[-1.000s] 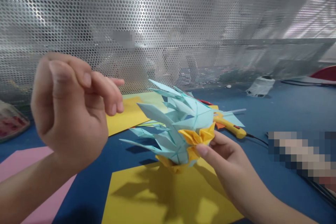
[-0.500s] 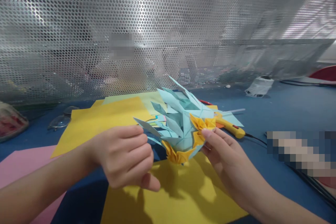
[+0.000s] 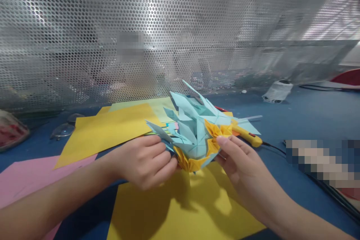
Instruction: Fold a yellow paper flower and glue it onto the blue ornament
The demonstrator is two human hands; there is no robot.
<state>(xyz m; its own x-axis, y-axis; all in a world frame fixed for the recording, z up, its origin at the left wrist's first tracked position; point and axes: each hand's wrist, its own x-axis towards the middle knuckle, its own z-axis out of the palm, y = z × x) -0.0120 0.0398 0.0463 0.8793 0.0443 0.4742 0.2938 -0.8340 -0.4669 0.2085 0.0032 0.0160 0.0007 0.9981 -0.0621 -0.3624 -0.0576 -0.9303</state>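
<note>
A folded paper origami model, light blue with pointed upright flaps and pleated yellow pieces along its lower edge, is held above the table. My right hand pinches its right side at a yellow piece between thumb and fingers. On the left, my left hand is closed with curled fingers against the model's lower left edge; its thumb and fingertips are hidden. Below the model lies a yellow paper sheet, with shadows of hands and model on it.
Behind the model is a yellow corded tool, like a hot glue gun. More yellow paper, pink paper and glasses lie left on the blue table. A perforated metal panel stands behind; a white crumpled item sits right.
My left hand has moved right to the model's lower left edge, and its thumb has gone out of sight. My right hand keeps its pinch; the model has barely shifted.
</note>
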